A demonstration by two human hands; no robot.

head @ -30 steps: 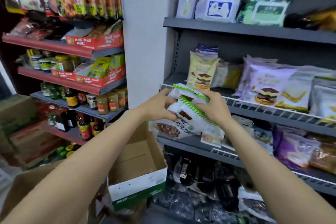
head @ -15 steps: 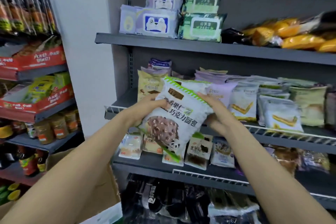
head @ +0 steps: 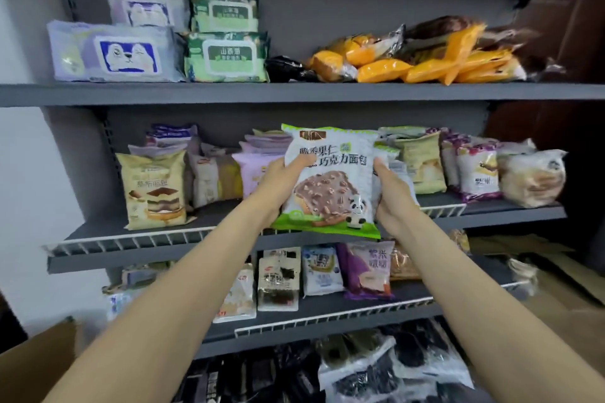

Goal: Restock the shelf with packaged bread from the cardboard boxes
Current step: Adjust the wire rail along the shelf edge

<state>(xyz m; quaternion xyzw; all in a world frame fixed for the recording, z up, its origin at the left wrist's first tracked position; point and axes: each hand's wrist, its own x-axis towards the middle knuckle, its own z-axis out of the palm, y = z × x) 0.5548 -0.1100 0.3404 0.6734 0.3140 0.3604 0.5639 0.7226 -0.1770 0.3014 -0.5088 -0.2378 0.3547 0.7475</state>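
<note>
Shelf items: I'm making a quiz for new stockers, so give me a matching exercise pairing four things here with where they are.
Things:
1. chocolate bread pack
2. green wipes packs
3. tiramisu bread pack
4. purple rice bread pack

Places:
A. top shelf
B. lower shelf, standing
C. gripped between left hand and right hand
D. left end of middle shelf

Pairs: 1-C, 2-A, 3-D, 4-B

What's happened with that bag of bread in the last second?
Both hands have lifted the chocolate bread bag from a tilt near the lower shelf to upright before the middle shelf. Left hand and right hand still grip its sides; shelf stock looks unchanged.
</note>
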